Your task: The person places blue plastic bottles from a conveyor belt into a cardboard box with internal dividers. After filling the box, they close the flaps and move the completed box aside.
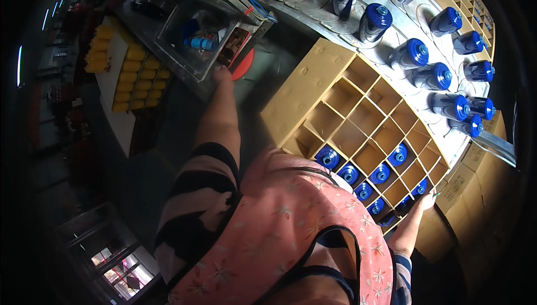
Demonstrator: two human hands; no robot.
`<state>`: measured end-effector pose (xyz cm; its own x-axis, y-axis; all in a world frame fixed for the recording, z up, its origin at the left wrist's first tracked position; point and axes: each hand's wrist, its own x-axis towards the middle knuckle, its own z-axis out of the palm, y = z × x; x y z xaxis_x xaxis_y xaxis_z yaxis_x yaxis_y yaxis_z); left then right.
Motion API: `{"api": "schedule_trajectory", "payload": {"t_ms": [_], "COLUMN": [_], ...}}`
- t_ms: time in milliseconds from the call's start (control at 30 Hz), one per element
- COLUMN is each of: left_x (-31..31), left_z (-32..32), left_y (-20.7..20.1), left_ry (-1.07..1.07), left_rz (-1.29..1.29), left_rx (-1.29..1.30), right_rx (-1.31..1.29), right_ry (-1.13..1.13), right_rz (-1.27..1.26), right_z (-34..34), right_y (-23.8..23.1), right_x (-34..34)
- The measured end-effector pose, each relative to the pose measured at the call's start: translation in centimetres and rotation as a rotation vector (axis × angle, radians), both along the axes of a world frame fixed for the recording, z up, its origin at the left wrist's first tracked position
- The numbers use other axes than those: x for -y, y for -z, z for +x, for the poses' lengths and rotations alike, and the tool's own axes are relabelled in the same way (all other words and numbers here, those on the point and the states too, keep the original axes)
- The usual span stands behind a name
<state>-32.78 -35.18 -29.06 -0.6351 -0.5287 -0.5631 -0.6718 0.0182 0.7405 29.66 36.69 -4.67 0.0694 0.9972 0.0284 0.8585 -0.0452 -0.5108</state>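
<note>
My left hand (222, 74) reaches forward to the near end of a small dark box of reddish-brown bits (234, 46); its fingers are too small and dim to read. Out to the right, my right hand (427, 200) is closed at the outer edge of a divided cardboard carton (309, 84). A small greenish tip shows by its fingers, but what it holds is unclear. Several blue cylindrical canisters (326, 158) with a knob on top stand in the carton's nearer compartments, one close to my right hand. Other compartments hold none.
More blue canisters (375, 22) stand on a metal surface (386, 53) beyond the carton. A clear plastic bin (196, 36) and a red round thing (244, 65) are by my left hand. Yellow cylinders (134, 65) are stacked at left; closed cartons (464, 190) sit at right.
</note>
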Motion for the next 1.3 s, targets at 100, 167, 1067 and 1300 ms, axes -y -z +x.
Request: {"api": "schedule_trajectory", "payload": {"t_ms": [100, 167, 1067, 1300], "left_x": [0.4, -0.3, -2.1, -1.7], "left_z": [-1.5, -1.8, -1.4, -1.1], "left_y": [1.8, 1.6, -4.7, -5.1], "left_ry": [-0.152, -0.217, -0.113, -0.078], "left_rz": [0.086, 0.103, 0.295, 0.303], "left_rx": [0.064, 0.098, 0.227, 0.226], "right_rx": [0.085, 0.084, 0.184, 0.217], "right_ry": [-0.028, -0.082, -0.071, 0.01], "right_rz": [-0.034, 0.029, 0.045, 0.065], "right_z": [-0.8, -1.3, -2.5, -3.0], "right_y": [-0.4, -0.5, -1.1, -0.5], "right_x": [0.2, 0.3, 1.4, 0.9]}}
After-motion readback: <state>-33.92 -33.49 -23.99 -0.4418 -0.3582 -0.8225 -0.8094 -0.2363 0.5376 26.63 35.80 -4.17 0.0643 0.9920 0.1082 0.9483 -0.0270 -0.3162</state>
